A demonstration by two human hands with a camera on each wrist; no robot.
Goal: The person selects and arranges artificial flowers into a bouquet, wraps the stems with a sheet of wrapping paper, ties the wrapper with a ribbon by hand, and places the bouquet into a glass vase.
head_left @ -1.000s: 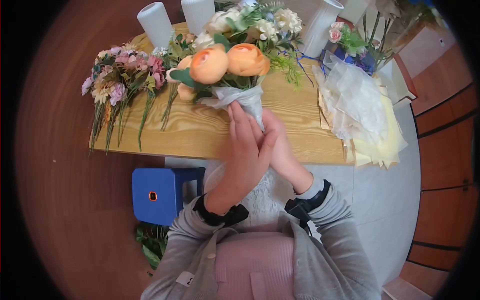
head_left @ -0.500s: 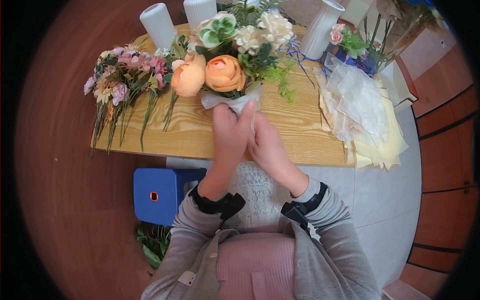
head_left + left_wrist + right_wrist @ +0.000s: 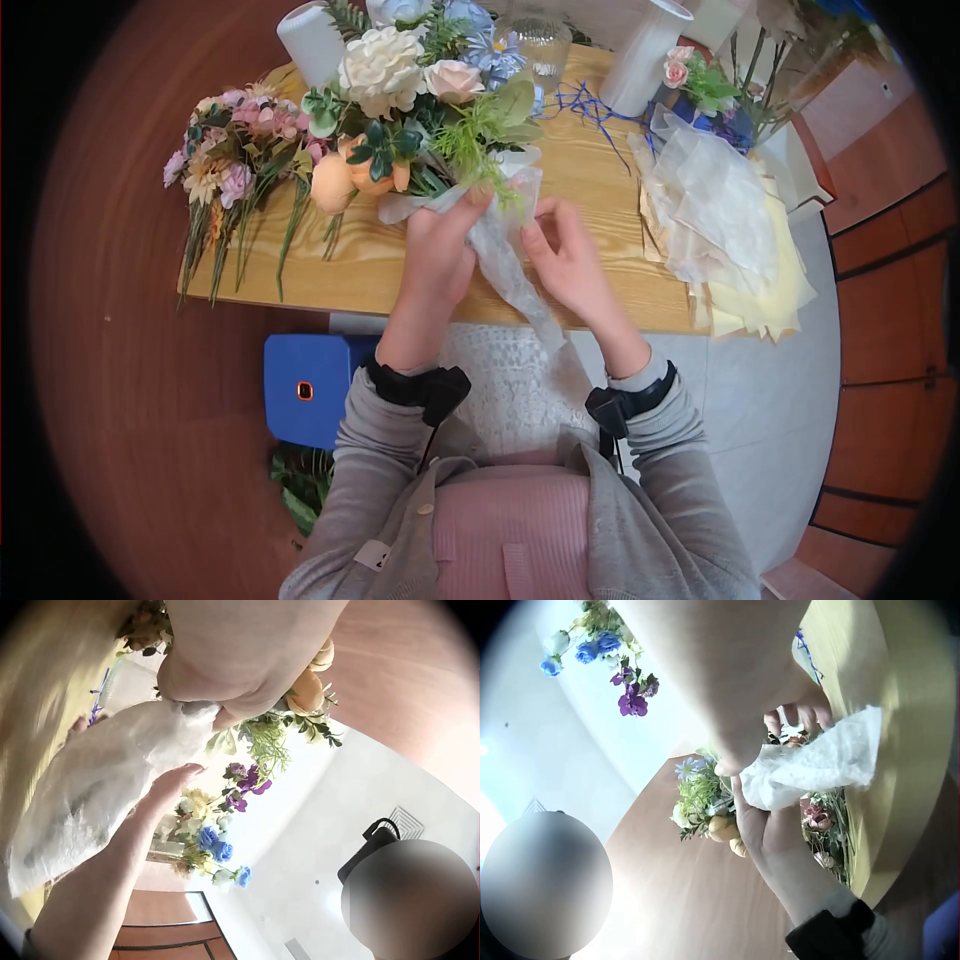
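My left hand [image 3: 435, 250] grips the wrapped stems of a bouquet, its thumb lying over the paper near the top. The bouquet has a cream flower [image 3: 382, 72], orange blooms [image 3: 333, 184], blue flowers and feathery greenery [image 3: 470, 140], and leans to the left. White wrapping paper [image 3: 505, 265] is bound round the stems, with a long tail hanging toward the table's front edge. At the paper's right edge, my right hand [image 3: 572, 262] pinches with curled fingers and thumb. In the right wrist view the wrapping paper [image 3: 817, 769] tapers out past both hands.
Loose pink and cream flowers [image 3: 235, 150] lie at the table's left. White vases [image 3: 645, 60], a glass vase [image 3: 545, 50] and blue ribbon [image 3: 590, 105] stand or lie at the back. Wrapping sheets [image 3: 720, 210] overhang the right front. Below is a blue stool [image 3: 310, 390].
The bouquet has turned and tipped left, bringing blue flowers and greenery into sight. The hands have parted; the right has moved to the paper's right edge, and the paper tail now hangs between them.
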